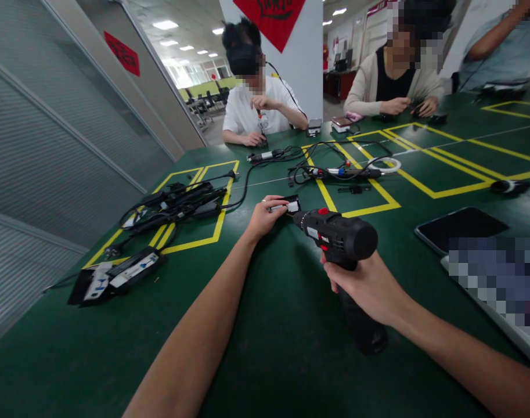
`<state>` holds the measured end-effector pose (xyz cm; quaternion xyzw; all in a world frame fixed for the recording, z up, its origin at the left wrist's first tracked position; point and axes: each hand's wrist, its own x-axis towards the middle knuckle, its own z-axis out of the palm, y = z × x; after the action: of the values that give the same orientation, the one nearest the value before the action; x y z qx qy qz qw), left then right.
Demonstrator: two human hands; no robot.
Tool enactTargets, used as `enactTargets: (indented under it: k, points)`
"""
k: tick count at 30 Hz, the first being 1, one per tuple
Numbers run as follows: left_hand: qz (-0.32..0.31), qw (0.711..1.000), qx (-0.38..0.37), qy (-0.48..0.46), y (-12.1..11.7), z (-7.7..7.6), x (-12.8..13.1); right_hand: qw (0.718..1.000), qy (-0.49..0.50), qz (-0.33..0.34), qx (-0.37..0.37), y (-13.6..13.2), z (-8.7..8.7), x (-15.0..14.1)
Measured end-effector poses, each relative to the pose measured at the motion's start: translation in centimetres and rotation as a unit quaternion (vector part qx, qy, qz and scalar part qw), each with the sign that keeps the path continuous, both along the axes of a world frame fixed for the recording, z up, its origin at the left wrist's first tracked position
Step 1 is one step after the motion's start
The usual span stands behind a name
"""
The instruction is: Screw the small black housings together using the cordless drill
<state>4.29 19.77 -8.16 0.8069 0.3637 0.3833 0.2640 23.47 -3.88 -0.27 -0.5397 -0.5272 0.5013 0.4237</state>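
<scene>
Both closed: left hand on case (white piece inside), right hand round drill.

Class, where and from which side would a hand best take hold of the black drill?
Probably by the handle, from behind and the right: it drops below the bulky body, and the chuck points forward and left, away from that side.

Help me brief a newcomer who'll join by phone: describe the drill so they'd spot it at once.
On the green table, find the right hand at the near side. It grips the drill, black with red accents, its nose toward the small part in the left hand. Unlike the thin cables around, it is thick and pistol-shaped.
</scene>
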Motion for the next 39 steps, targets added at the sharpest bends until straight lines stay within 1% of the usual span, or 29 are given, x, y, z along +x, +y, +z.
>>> enactTargets:
  k: [14,24,30,35,39]
  points:
    - [-0.006,1.000,0.006,0.001,-0.02,-0.07,-0.03,1.000,0.003,-0.008,0.008,0.15,-0.61,-0.04]
    - [-0.002,1.000,-0.005,0.001,0.04,-0.19,-0.18,1.000,0.001,-0.003,0.007,0.27,-0.18,-0.11]
    - [-0.005,1.000,0.002,0.008,-0.04,0.05,-0.11,1.000,0.013,-0.005,0.014,0.29,-0.34,-0.03]
    - [-0.005,1.000,0.005,0.009,-0.11,0.09,-0.14,1.000,0.000,-0.006,0.008,0.28,-0.21,-0.01]
    - [-0.003,1.000,0.006,0.010,-0.05,0.06,-0.12,1.000,0.000,-0.010,0.013,0.33,-0.45,-0.01]
